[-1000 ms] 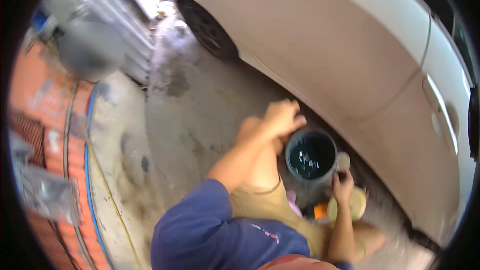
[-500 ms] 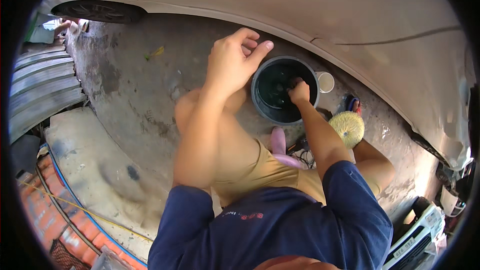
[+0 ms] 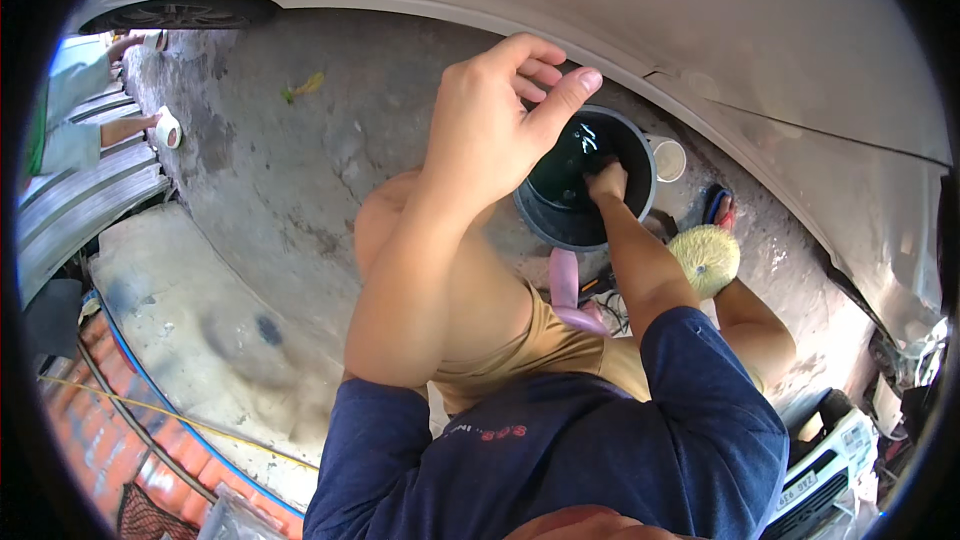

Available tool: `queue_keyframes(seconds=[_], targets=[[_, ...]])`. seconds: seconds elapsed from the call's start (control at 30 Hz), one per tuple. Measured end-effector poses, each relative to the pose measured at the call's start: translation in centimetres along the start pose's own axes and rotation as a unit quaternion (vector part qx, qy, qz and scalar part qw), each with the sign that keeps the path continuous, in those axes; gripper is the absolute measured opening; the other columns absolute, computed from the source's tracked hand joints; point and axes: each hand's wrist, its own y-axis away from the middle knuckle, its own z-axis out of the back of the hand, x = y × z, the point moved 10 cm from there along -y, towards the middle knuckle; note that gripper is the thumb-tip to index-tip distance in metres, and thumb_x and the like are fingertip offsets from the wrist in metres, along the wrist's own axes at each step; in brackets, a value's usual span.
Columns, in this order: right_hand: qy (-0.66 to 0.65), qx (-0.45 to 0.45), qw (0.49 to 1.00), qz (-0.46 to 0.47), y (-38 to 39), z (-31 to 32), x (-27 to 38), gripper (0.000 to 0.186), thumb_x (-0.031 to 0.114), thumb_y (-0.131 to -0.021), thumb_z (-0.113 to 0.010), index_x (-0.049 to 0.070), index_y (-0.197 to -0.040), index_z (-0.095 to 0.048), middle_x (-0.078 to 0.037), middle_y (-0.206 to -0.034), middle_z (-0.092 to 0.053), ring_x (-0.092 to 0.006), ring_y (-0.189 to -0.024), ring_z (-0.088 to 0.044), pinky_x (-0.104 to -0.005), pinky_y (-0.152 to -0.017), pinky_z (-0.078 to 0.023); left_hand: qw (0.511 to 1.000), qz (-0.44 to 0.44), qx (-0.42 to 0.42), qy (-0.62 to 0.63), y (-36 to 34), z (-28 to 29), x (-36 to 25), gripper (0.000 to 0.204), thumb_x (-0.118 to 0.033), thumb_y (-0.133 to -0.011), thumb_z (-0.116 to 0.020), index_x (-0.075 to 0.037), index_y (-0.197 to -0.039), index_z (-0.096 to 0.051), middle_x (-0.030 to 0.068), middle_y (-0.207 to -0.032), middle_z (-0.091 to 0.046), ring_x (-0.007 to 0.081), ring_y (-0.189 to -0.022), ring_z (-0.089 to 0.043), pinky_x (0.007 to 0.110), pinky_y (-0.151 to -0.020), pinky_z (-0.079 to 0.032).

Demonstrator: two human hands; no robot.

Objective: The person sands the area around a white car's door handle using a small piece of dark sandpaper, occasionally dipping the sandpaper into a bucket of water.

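Here the right hand (image 3: 608, 181) reaches into the dark bucket (image 3: 560, 222), fingers down in the liquid (image 3: 558, 178); whether they grip anything, you can't tell. The left hand (image 3: 508, 120) hangs empty above the near-left rim, fingers loosely curled. 1 white cup (image 3: 669, 160) sits just beside the bucket, near the car (image 3: 640, 10). This looks like the dipping step; the next move calls for lifting the right hand clear of the rim.

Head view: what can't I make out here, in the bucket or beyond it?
All in the head view:
- Right grip: fingertips, and anything they hold, lost in dark liquid.
- Bucket: bottom hidden by that liquid; upper-left rim covered by the left grip.
- Other person: most of the upper body cut off by the picture's edge.
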Motion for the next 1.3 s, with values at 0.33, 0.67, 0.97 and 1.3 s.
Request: queue_keyframes(seconds=[0.33,0.67,0.97,1.3], targets=[[-0.147,-0.007,0.988,0.053,4.2,2.9,-0.8,0.032,0.010,-0.078,-0.082,-0.007,-0.102,-0.071,-0.020,-0.081,-0.074,-0.0259,-0.065,-0.072,-0.0421,-0.061,-0.058,0.999,-0.030,0.018,0.025,0.6,-5.5,-2.1,0.024,-0.019,-0.093,-0.079,0.002,-0.103,-0.073,0.0099,-0.088,-0.077,0.0131,-0.077,-0.071,0.029,-0.072,-0.058],[-0.356,-0.228,0.835,0.351,21.8,39.7,7.9,0.014,-0.001,-0.094,-0.066,0.001,-0.108,-0.064,-0.006,-0.085,-0.071,-0.0139,-0.076,-0.069,-0.0266,-0.065,-0.054,0.932,-0.090,0.209,0.283,3.0,-12.4,-12.6,0.030,-0.024,-0.101,-0.070,0.002,-0.116,-0.068,0.0102,-0.103,-0.073,0.0166,-0.094,-0.071,0.030,-0.082,-0.057],[-0.003,-0.548,0.608,0.574,35.3,59.7,18.8,0.024,-0.005,-0.075,-0.070,0.003,-0.097,-0.070,-0.012,-0.092,-0.068,-0.0267,-0.082,-0.068,-0.0327,-0.073,-0.055,0.803,-0.159,0.360,0.448,1.9,-21.5,-26.6,0.062,-0.047,-0.104,-0.062,0.000,-0.143,-0.054,0.0117,-0.131,-0.063,0.0190,-0.119,-0.063,0.034,-0.093,-0.054],[0.059,-0.519,0.657,0.543,32.0,61.0,20.4,0.014,-0.004,-0.086,-0.074,0.000,-0.099,-0.070,-0.012,-0.097,-0.071,-0.0210,-0.085,-0.071,-0.0301,-0.077,-0.056,0.636,-0.123,0.475,0.596,2.5,-26.3,-28.4,0.055,-0.044,-0.109,-0.051,-0.004,-0.147,-0.051,0.0111,-0.150,-0.054,0.0223,-0.143,-0.047,0.041,-0.114,-0.037]])
